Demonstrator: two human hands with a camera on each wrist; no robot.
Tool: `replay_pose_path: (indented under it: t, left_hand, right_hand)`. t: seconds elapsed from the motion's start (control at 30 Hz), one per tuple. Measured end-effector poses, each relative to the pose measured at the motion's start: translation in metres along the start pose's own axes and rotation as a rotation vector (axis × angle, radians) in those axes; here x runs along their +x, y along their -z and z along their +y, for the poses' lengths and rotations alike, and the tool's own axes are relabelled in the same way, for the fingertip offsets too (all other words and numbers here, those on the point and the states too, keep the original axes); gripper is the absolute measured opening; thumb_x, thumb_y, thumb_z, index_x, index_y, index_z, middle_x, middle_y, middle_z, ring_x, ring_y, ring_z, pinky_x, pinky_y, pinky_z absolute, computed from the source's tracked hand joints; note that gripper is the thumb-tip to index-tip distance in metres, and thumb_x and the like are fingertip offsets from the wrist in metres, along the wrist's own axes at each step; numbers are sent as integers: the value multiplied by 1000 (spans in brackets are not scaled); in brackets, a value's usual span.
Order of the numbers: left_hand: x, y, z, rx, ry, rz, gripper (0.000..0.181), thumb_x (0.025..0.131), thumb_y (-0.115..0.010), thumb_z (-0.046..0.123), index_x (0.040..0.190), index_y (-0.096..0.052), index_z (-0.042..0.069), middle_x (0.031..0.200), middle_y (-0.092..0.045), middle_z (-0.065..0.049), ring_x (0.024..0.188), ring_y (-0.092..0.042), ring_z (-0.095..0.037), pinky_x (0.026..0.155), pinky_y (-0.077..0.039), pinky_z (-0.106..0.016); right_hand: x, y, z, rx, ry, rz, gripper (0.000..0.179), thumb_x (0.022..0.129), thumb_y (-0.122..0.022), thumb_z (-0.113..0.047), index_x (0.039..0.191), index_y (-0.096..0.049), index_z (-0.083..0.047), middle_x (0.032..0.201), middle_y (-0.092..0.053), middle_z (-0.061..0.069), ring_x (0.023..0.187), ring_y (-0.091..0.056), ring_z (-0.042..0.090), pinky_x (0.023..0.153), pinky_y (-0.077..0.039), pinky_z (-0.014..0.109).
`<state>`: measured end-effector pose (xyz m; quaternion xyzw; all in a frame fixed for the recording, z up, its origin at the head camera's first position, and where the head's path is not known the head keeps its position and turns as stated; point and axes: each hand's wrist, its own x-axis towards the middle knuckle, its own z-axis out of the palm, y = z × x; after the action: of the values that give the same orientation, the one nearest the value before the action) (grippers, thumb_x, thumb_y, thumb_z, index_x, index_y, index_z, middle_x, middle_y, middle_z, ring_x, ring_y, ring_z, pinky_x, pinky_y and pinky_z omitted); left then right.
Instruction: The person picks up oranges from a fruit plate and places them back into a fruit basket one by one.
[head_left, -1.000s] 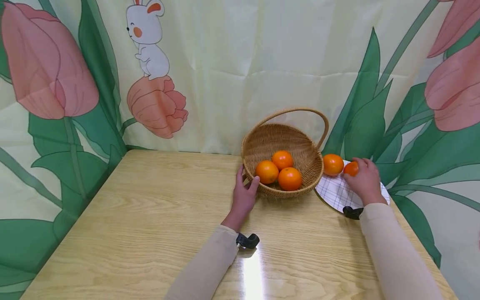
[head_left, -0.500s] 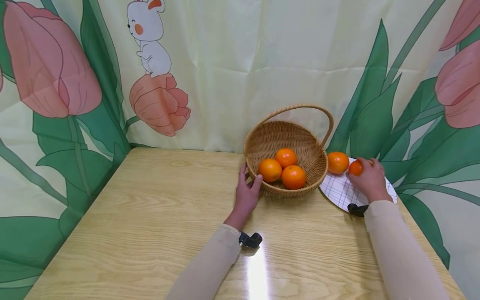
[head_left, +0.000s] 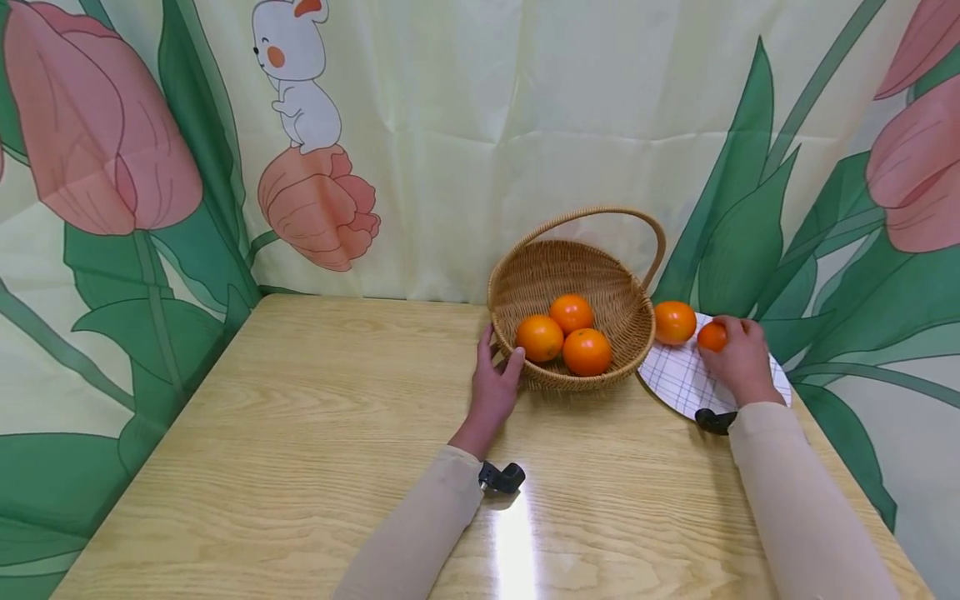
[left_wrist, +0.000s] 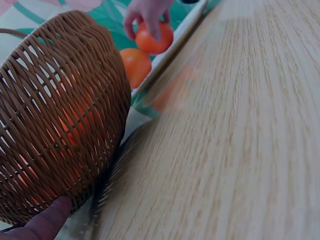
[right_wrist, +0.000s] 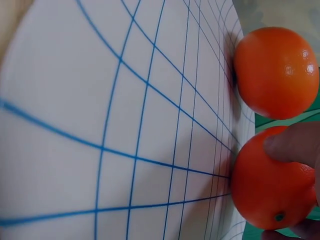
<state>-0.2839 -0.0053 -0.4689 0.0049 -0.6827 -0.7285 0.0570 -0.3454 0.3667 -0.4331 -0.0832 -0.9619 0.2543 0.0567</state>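
A wicker basket (head_left: 570,258) with an arched handle stands near the back of the table, its opening facing toward me. Inside it lie 3 oranges (head_left: 587,352). My left hand (head_left: 495,392) holds the basket's left side, thumb at the front rim; in the left wrist view the thumb (left_wrist: 50,217) touches the woven wall, and the other fingers are hidden. Over a white plate (head_left: 686,379) with blue grid lines, my right hand (head_left: 738,358) grips an orange (right_wrist: 272,180) between thumb and fingers. Another orange (right_wrist: 275,72) sits beside it at the plate's far edge.
The wooden table (head_left: 315,433) reaches forward to a curtain (head_left: 435,167) printed with tulips and a rabbit. The plate lies close to the table's right edge, just right of the basket. Black wrist devices (head_left: 501,478) are worn on both arms.
The whole scene shifts slightly as the head view moves. Both hands keep their places, the left at the basket and the right on the orange over the plate.
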Motion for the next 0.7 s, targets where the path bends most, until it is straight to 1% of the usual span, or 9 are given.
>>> replay_pose_path:
  t: [0.07, 0.2, 0.3, 0.43, 0.7]
  left_hand:
    - [0, 0, 0, 9, -11, 2, 69, 95, -58, 43, 152, -18, 39, 152, -32, -17, 130, -50, -37, 95, -53, -45]
    - [0, 0, 0, 21, -5, 6, 70, 95, -58, 43, 152, -18, 39, 153, -32, -16, 130, -50, -37, 96, -52, -45]
    - [0, 1, -1, 15, 6, 7, 71, 95, -59, 43, 152, -18, 38, 153, -32, -15, 131, -49, -37, 96, -52, -44]
    - [0, 1, -1, -4, 3, 11, 71, 95, -58, 42, 153, -19, 36, 153, -32, -16, 131, -49, -37, 94, -53, -44]
    - [0, 1, 0, -13, 28, 3, 68, 95, -58, 41, 152, -20, 39, 154, -31, -14, 132, -48, -35, 97, -52, -44]
  right_hand:
    - [-2, 2, 0, -3, -1, -4, 61, 91, -63, -17, 143, -35, -1, 150, -10, 36, 126, -23, 60, 96, -36, 73]
    - [-7, 4, 0, 0, -5, -12, 62, 91, -64, -16, 144, -35, -2, 150, -10, 36, 124, -23, 59, 96, -36, 73]
    - [-10, 6, -2, -1, -4, -14, 63, 91, -65, -15, 145, -34, -2, 150, -9, 36, 124, -23, 59, 96, -36, 73]
    - [-15, 9, -6, -5, 11, -5, 64, 90, -66, -14, 144, -35, -2, 150, -10, 36, 123, -24, 59, 96, -37, 73]
    - [-27, 15, -20, -4, 49, 21, 59, 90, -66, -11, 141, -39, -3, 149, -14, 35, 120, -28, 58, 95, -40, 71]
